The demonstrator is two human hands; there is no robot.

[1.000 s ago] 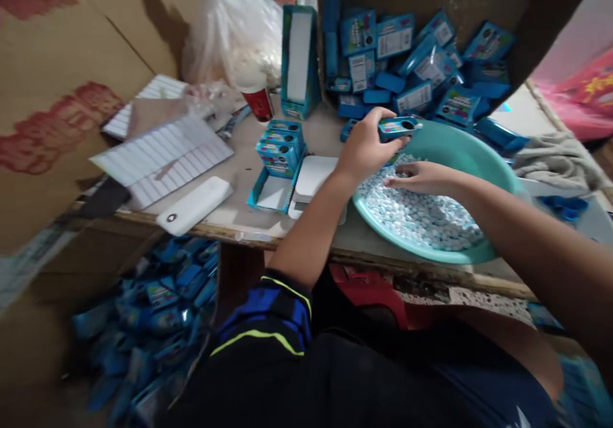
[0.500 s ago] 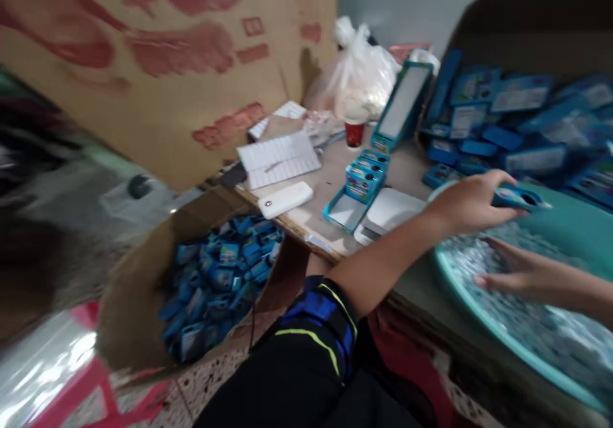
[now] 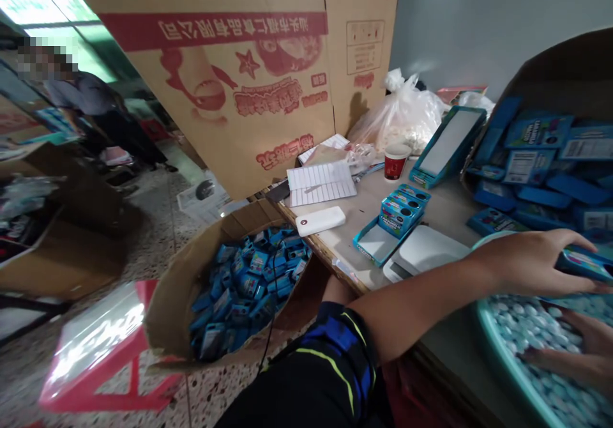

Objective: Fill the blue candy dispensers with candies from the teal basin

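At the right, my left hand (image 3: 546, 263) grips a small blue box (image 3: 582, 263) above a turquoise basin (image 3: 498, 367). Below it, my right hand (image 3: 575, 348) is down among many small pale candies (image 3: 531, 322), its thumb and fingers apart; some fingers are hidden. Left of the basin, on the table, lies a white scale (image 3: 431, 249), partly behind my left forearm. Beside the scale is a blue display tray (image 3: 376, 243) with several small blue boxes (image 3: 405, 209) standing at its far end.
A carton (image 3: 172, 287) full of blue boxes stands below the table edge. On the table (image 3: 354, 214) are a white power bank (image 3: 320, 221), papers (image 3: 322, 184), a red cup (image 3: 395, 163) and a plastic bag (image 3: 402, 118). A pink stool (image 3: 103, 345) and a person (image 3: 90, 96) are at left.
The view has swung left, so the table things appear farther right and a person has come into view. My left hand still holds the small box; my right hand remains in the candies.
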